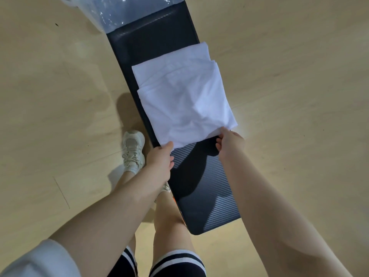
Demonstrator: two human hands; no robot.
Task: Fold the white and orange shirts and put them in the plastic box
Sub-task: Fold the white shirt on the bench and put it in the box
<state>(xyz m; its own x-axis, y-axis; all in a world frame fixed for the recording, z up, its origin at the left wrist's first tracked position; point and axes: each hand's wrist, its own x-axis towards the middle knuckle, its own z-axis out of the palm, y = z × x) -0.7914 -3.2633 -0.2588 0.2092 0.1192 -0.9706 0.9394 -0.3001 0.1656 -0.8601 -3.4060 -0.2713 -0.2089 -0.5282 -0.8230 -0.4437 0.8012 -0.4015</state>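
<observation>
White shirt (183, 92), partly folded in layers, lies across the middle of the black tabletop (151, 43), overhanging its right edge. Left hand (160, 157) pinches the shirt's near left corner between thumb and fingers. Right hand (229, 141) grips the near right corner, fingers curled under the fabric. Both near corners are lifted off the tabletop. Clear plastic box (119, 11) sits at the far end. No orange shirt can be made out.

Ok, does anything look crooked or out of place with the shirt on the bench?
The folded white shirt lies slightly askew on the long black bench: its layers are offset and its right edge overhangs. Both hands hold its near corners.
</observation>
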